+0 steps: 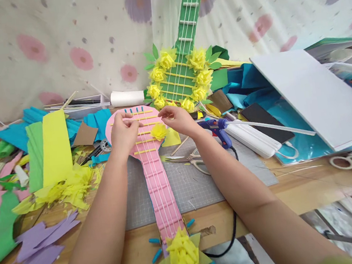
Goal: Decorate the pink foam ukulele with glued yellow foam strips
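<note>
Overhang is the chief concern: the pink paper guitar (156, 173) lies face up across the grey cutting mat (139, 197), its head end appearing to reach past the near edge of the wooden table (142, 245), so a knock there could shift it. White strings (159, 186) pass by the fingers; a snag might pull one loose. A blue glue gun (217, 129) and scissors (195, 157) lie close to the right forearm, where a careless sweep could disturb them. Left hand (124, 132): half curled over the body, thumb and forefinger slightly apart; any hold unconfirmed. Right hand (177, 119): fingertips drawn together at the body's right edge; contents, if any, not discernible. Condition: rounded body crossed by yellow strips (145, 151), one yellow paper flower (159, 131) at lower right; neck ridged; head largely covered by a bigger yellow flower (183, 255), with blue pegs (157, 255) projecting.
</note>
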The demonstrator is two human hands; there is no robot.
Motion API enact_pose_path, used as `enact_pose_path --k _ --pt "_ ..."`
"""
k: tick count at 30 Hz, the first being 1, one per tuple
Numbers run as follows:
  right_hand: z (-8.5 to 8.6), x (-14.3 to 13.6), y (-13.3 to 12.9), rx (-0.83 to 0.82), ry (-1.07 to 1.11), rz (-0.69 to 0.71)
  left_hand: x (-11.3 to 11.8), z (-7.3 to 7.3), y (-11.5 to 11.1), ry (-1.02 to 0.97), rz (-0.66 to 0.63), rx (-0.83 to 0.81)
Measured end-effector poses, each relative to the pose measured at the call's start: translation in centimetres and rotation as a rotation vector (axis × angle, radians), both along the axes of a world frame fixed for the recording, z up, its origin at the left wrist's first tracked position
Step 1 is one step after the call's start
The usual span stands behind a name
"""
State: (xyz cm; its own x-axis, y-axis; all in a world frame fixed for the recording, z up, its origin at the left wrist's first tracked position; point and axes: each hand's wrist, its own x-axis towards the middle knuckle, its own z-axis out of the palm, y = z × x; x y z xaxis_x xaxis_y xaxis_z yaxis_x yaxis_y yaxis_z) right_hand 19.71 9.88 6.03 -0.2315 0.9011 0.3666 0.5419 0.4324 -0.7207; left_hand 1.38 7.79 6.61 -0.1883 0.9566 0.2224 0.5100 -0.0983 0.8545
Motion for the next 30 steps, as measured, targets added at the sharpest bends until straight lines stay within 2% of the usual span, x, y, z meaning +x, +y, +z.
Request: enact_pose_path --k 3,6,13,15,19,20,22,26,30 --pt "-0.4 0.2 0.2 0.030 -0.078 -0.012 0.7 -0.5 -0.1 0.095 -0.143 0.160" --pt "-0.7 0.3 0.3 0.048 -0.119 -0.010 1.6 -1.1 -0.2 0.198 -0.290 0.210" --pt "-0.5 0.5 0.0 0.029 -0.183 0.132 1.2 -1.3 -0.3 0.297 -0.327 0.095" --pt "-0.6 0.5 0.0 0.006 -0.223 0.123 0.7 -1.2 -0.1 0.326 -0.285 0.104" --pt "-1.3 0.5 0.6 0.005 -0.267 0.073 0.4 -1.0 0.0 0.358 -0.042 0.204" --pt "-1.5 0.5 0.7 0.009 -0.270 0.070 0.6 -0.9 0.0 0.343 -0.020 0.231" --pt "-1.7 0.6 1.0 0.016 -0.270 0.066 1.1 -0.8 -0.3 0.302 -0.090 0.268" --pt "-1.2 0.6 0.7 0.064 -0.174 0.045 2.2 -0.9 -0.8 0.271 -0.362 0.236" --pt "-0.5 0.4 0.1 0.119 -0.086 0.114 1.9 -1.3 -0.6 0.321 -0.426 0.153"
